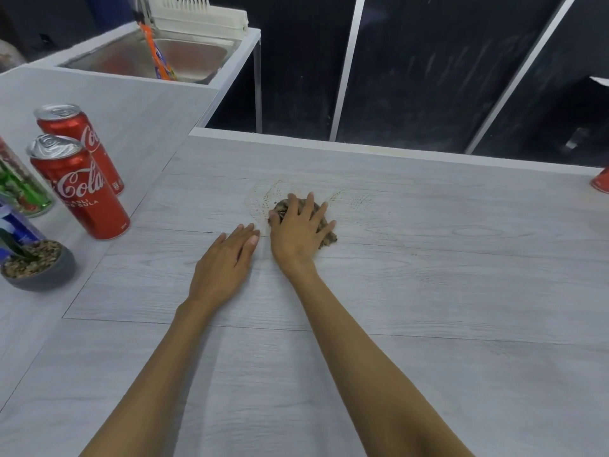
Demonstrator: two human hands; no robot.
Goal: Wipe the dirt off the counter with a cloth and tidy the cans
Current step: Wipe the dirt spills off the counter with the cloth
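Note:
My right hand (298, 230) lies flat with spread fingers on a crumpled brown cloth (328, 237), pressing it onto the pale wood-grain counter (428, 291). Faint brownish dirt streaks (263, 196) curve around the cloth. My left hand (227, 262) rests flat on the counter just left of it, fingers straight. Two red Coca-Cola cans (82, 189) (80, 136) stand upright at the left. Part of another red can (600, 183) shows at the right edge.
A green can (19, 189) and a blue can (14, 225) stand at the far left, beside a dark bowl of pebbles holding a plant (39, 265). A steel sink (158, 57) with an orange packet and a white rack sits at the back left. Beyond the counter's far edge is dark floor.

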